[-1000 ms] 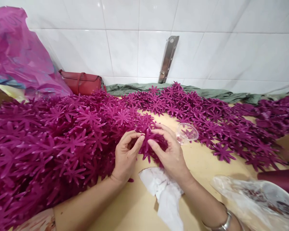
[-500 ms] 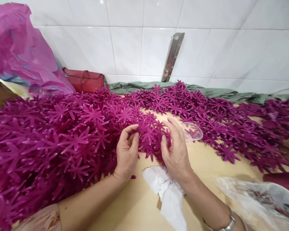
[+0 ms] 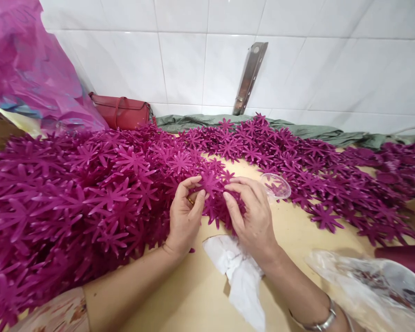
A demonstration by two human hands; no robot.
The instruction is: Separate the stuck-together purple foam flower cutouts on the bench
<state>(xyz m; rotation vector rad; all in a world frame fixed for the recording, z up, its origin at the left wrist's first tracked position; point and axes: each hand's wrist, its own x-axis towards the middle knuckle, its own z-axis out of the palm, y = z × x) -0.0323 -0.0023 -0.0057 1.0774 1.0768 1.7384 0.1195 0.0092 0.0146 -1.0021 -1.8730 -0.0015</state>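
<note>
Landmark: clear plastic dish [image 3: 288, 194], on the pale bench [image 3: 293, 230], purple bits showing in or through it. Item: one magenta petalled piece [image 3: 212, 183], left of the dish, between both hands. Left hand [image 3: 185, 216], farther left of the dish: thumb and forefinger nearly together beside a petal; whether they pinch it cannot be told. Right hand [image 3: 254, 216], just beside the dish: fingers curved, close to the piece; grip likewise uncertain. Larger heap [image 3: 90, 198] of like pieces, well left of the dish. Judged risks: a light pinch could let the piece drop among its likes; hard squeezing could bend petals; an outward right-hand swing could knock the dish over.
</note>
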